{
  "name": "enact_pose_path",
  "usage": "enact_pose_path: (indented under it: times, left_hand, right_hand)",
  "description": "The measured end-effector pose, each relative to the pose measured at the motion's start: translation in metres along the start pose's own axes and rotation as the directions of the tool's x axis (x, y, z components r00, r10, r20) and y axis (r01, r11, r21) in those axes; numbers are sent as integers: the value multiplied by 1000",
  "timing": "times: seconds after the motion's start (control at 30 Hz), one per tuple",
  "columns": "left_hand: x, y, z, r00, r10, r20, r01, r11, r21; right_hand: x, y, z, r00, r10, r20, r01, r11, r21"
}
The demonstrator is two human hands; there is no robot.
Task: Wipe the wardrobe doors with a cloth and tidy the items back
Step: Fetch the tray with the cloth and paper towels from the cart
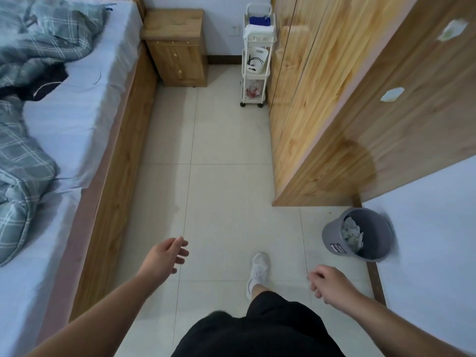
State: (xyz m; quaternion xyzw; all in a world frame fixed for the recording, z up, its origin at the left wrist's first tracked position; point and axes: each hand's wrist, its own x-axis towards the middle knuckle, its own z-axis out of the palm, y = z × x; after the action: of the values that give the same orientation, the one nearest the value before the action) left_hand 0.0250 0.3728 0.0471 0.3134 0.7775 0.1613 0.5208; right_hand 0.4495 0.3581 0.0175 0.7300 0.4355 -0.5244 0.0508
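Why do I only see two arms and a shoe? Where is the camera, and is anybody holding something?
The camera sits on the person's head, looking down, so you see what they see. The left hand and right hand reach forward, fingers relaxed, holding nothing. One white shoe stands on the pale tiled floor. The light wooden wardrobe stands on the right, a grey round bin of crumpled paper near its corner. A bed with a checked quilt is on the left.

Single head-worn wide-angle view, forward and steeply down over the floor [226, 150] between bed [77, 112] and wardrobe [334, 112].
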Motion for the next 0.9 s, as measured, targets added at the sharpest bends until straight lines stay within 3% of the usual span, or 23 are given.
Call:
enact_pose_path:
  times: [0.27, 0.47, 0.67, 0.9]
  left_hand:
    - [34, 21, -21, 986, -166, -15, 165, 985, -42]
    - [118, 59, -69, 976, -215, -19, 213, 975, -62]
    - [236, 147, -143, 992, -129, 14, 130, 991, -15]
    - [356, 278, -223, 999, 38, 16, -39, 998, 58]
  right_hand:
    - [102, -187, -80, 988, -142, -59, 145, 989, 39]
    - [174, -303, -99, 979, -184, -83, 191, 979, 75]
    - [215, -375, -118, 989, -65, -130, 83, 987, 139]
    - [241, -390, -117, 983, 140, -120, -106, 961, 255]
